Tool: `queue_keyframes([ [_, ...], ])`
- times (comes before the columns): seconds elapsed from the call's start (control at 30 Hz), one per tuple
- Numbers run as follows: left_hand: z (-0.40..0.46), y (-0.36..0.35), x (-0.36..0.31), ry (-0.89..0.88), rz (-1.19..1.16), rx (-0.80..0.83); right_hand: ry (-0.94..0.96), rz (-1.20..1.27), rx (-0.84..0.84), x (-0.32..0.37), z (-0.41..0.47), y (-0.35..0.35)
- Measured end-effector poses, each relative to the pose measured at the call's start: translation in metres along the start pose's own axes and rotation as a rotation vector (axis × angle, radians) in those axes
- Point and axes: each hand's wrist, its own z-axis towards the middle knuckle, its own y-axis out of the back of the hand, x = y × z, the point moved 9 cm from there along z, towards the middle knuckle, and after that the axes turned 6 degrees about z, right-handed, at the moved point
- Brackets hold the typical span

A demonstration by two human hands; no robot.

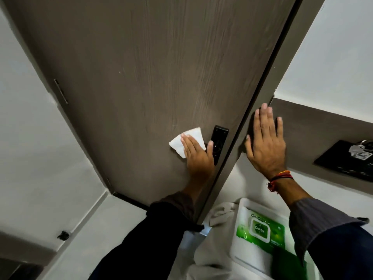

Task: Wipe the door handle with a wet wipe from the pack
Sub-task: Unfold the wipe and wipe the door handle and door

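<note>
White wet wipe sits flat under the left hand, fingers spread and pressing it onto the wood-grain door — a corner pokes out past the fingertips, up and to the left. Black handle plate is just beside the thumb; the lever itself is hidden behind the hand, so can't tell if the wipe reaches it yet. Right hand is empty, fingers open and flat, bracing on the door frame w/ the door edge just off its thumb side.

Risks, imo: wipe may slide off onto bare door instead of the handle since it's only pressed, not gripped; door could swing w/ pressure and pinch the right fingers near the gap.

Room: plenty of clear door above the left fingertips; thumb side is tight — plate, then door edge. Dettol wipes pack lies in a white tray below the right wrist.
</note>
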Motion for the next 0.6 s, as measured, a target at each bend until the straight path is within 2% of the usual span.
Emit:
queue_keyframes([
  [0.07,-0.003,0.000,-0.007,0.085,-0.058,-0.001,-0.027,0.024,-0.021,-0.009,0.001,0.000],
  [0.2,-0.017,-0.010,-0.027,0.051,-0.282,0.059,-0.030,0.029,-0.055,-0.016,0.003,-0.004],
  [0.3,0.008,-0.001,-0.008,0.165,-0.317,0.031,-0.047,0.008,-0.092,-0.017,0.003,-0.007],
  [0.37,0.018,-0.005,-0.006,0.201,-0.235,0.063,-0.034,-0.006,-0.112,-0.016,0.004,-0.009],
  [0.4,0.014,-0.008,-0.012,0.193,-0.238,0.055,-0.024,-0.020,-0.124,-0.017,0.005,-0.009],
  [0.47,-0.009,-0.007,-0.039,0.046,-0.142,-0.045,-0.010,-0.048,-0.156,-0.017,0.005,-0.009],
  [0.53,-0.026,-0.025,-0.050,-0.016,-0.141,0.010,-0.003,-0.076,-0.184,-0.015,0.004,-0.010],
  [0.6,-0.020,-0.015,-0.047,-0.046,-0.060,-0.141,-0.004,-0.082,-0.194,-0.015,0.004,-0.010],
])
